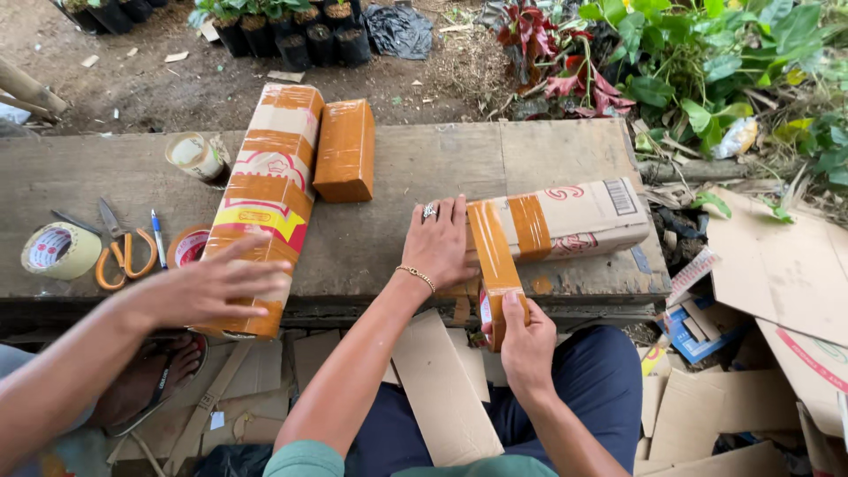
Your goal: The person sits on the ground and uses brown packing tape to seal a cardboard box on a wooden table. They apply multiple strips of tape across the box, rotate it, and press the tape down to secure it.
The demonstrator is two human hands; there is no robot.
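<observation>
I see my left hand (439,243) lying flat, fingers spread, on the end of a cardboard box (565,221) on the wooden bench (397,177). My right hand (526,340) is clamped on a roll of brown tape (496,309), its strip running over the box. Another person's hand (208,287) hovers open by a long wrapped parcel (269,194).

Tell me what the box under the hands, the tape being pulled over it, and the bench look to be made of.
Box: likely corrugated cardboard, matte tan with printing.
Tape: seemingly plastic packing tape, glossy brown, pulled from a roll by the right hand while the left hand steadies the box.
Bench: wood, weathered grey planks, rough and unfinished.
</observation>
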